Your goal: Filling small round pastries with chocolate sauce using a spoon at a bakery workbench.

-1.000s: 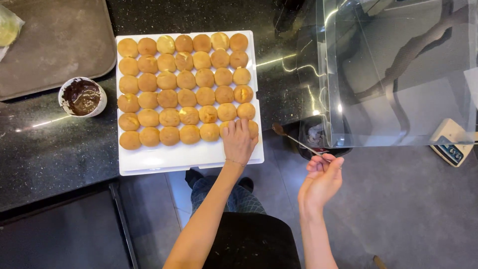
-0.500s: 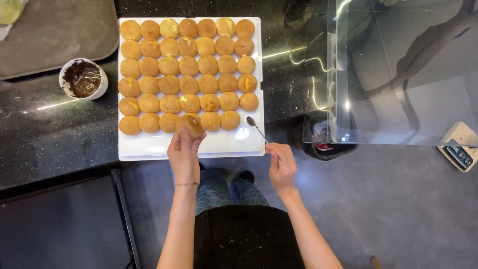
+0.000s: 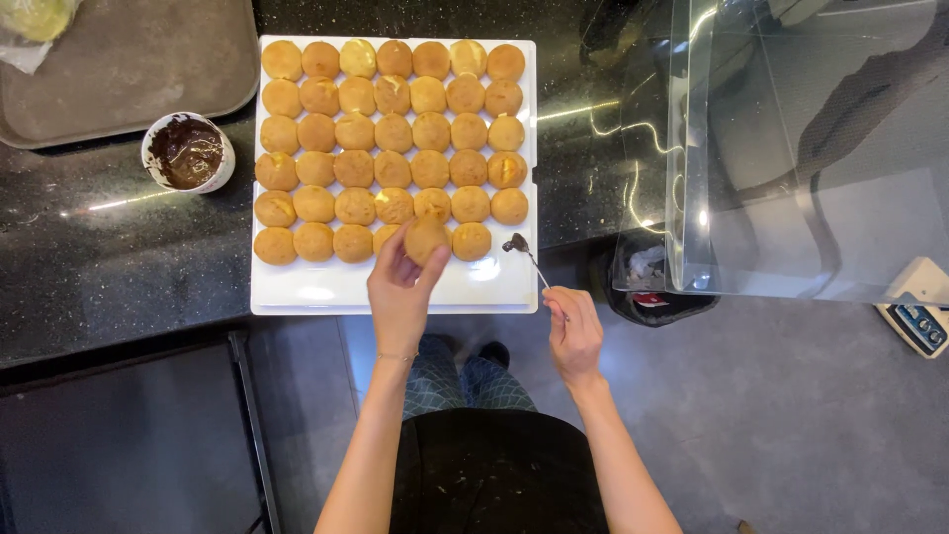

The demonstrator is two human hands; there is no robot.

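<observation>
A white square tray [image 3: 326, 287] on the dark stone counter carries several rows of round golden pastry shells [image 3: 393, 131]. My left hand [image 3: 397, 289] holds one shell [image 3: 426, 238] just above the tray's front row, fingers curled around it. My right hand [image 3: 573, 331] is off the counter's edge to the right and grips a small metal spoon [image 3: 521, 250] by its handle. The spoon's bowl is dark with chocolate and points at the tray's front right corner.
A small white cup of chocolate cream [image 3: 188, 152] stands left of the tray. A grey tray [image 3: 129, 69] lies at the back left. A clear plastic cover [image 3: 811, 148] sits at the right, with a bin [image 3: 647, 282] below it and a small scale [image 3: 921, 316] on the floor.
My left hand has picked a shell off the front row and lifted it. My right hand moved left, closer to the tray, with the spoon.
</observation>
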